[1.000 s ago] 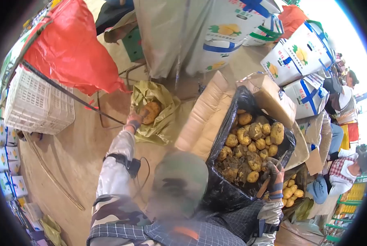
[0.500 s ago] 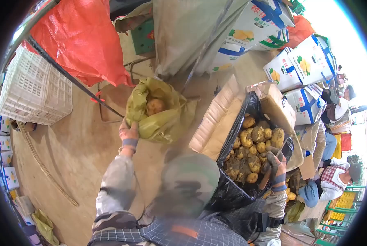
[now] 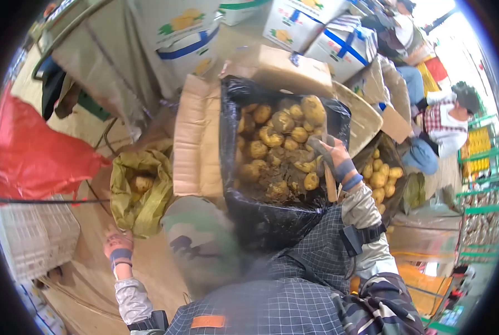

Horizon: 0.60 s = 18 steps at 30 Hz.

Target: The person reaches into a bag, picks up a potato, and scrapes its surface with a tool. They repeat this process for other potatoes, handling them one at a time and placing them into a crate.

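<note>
My left hand (image 3: 119, 244), in a glove with a grey wrist band, is at the lower left edge of a yellow-green woven sack (image 3: 140, 215). Its fingers are loosely extended beside the fabric. Inside the sack's rolled-open mouth lies a potato (image 3: 142, 183). My right hand (image 3: 334, 155), in a dark-fingered glove, is closed at the right side of a carton lined with black plastic (image 3: 260, 218). A tan strip (image 3: 331, 185) projects below that hand; I cannot tell what its fingers hold. Soil-covered potatoes (image 3: 283, 121) fill the liner beside it.
The carton's flap (image 3: 196, 137) stands between it and the sack. More potatoes (image 3: 380, 177) lie at the right. White printed cartons (image 3: 339, 44) are behind. A red sack (image 3: 40, 151) and a white crate (image 3: 34, 237) stand left. A seated person (image 3: 442, 125) is at the right.
The view has swung right, bringing the potato carton to the centre. My left hand has slipped from gripping the sack's rim to just below it. My right hand remains at the carton's right side.
</note>
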Each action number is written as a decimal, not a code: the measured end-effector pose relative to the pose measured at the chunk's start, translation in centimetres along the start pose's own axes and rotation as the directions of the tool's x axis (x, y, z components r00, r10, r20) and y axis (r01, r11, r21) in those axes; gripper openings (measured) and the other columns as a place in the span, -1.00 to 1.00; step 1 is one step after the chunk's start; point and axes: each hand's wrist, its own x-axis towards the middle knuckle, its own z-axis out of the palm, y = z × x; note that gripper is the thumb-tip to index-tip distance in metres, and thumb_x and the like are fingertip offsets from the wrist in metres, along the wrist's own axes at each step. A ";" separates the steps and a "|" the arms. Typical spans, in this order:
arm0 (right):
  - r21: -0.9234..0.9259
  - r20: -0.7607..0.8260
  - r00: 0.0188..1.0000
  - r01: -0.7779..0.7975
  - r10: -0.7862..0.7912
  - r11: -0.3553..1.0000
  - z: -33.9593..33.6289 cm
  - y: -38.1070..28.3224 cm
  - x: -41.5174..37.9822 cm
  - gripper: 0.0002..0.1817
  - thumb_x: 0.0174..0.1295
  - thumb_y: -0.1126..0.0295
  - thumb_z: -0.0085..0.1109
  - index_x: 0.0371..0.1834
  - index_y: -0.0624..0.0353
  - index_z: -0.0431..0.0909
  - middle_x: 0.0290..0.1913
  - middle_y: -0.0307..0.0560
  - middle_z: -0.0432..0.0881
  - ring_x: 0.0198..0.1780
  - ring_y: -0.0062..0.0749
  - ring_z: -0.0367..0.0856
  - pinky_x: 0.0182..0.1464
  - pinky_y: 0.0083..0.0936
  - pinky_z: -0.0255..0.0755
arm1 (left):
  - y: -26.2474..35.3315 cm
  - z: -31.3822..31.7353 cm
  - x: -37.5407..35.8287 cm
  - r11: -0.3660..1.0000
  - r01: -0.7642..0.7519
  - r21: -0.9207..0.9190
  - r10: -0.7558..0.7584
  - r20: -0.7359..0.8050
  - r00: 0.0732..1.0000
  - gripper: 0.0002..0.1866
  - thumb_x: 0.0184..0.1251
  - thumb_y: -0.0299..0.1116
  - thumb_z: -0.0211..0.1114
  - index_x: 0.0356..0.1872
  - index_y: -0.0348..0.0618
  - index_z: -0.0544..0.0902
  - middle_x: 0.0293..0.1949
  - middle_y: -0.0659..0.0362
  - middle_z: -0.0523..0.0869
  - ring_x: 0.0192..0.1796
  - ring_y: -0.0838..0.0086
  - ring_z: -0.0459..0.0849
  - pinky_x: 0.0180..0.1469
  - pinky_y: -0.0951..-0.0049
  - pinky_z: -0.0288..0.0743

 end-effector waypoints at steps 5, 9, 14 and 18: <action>0.275 -0.209 0.974 0.142 -0.085 0.951 -2.1 1.1 1.8 -0.56 0.32 0.28 0.37 0.16 0.31 0.56 -0.35 -0.07 0.72 -0.65 -0.47 0.54 -0.61 -0.47 0.50 | 14.5 -18.3 -2.6 0.412 -0.763 -0.497 0.545 -0.537 0.644 -0.47 0.31 -0.27 0.39 0.26 -0.25 0.57 0.12 -0.12 0.69 0.12 0.09 0.72 0.16 0.23 0.59; 0.514 -0.334 0.941 0.229 -0.053 0.827 -4.1 1.1 1.7 -0.57 0.31 0.31 0.33 0.16 0.31 0.55 -0.35 -0.09 0.66 -0.63 -0.46 0.55 -0.59 -0.46 0.50 | 32.2 -22.8 -7.2 0.170 -0.860 -0.481 0.836 -0.392 0.384 -0.52 0.31 -0.28 0.42 0.20 -0.28 0.61 0.01 0.00 0.77 0.05 0.28 0.75 0.16 0.32 0.59; 0.561 -0.428 0.900 0.337 -0.082 0.756 -7.9 2.6 1.1 -0.58 0.30 0.29 0.33 0.14 0.30 0.54 -0.34 -0.10 0.66 -0.60 -0.50 0.55 -0.59 -0.50 0.49 | 51.2 -17.9 -10.6 0.210 -0.929 -0.303 0.916 -0.271 0.296 -0.24 0.24 -0.15 0.44 0.44 -0.15 0.38 0.40 -0.10 0.48 0.41 0.05 0.49 0.40 0.16 0.41; 0.616 -0.410 0.912 0.304 -0.034 0.727 -9.2 1.3 -1.7 -0.64 0.34 0.34 0.30 0.11 0.30 0.55 -0.36 -0.10 0.65 -0.59 -0.55 0.54 -0.57 -0.57 0.47 | 60.9 -17.0 -13.5 0.058 -0.954 0.294 0.950 -0.310 -0.038 -0.13 0.19 -0.18 0.46 0.53 -0.01 0.27 0.54 -0.02 0.30 0.54 0.04 0.31 0.43 0.08 0.37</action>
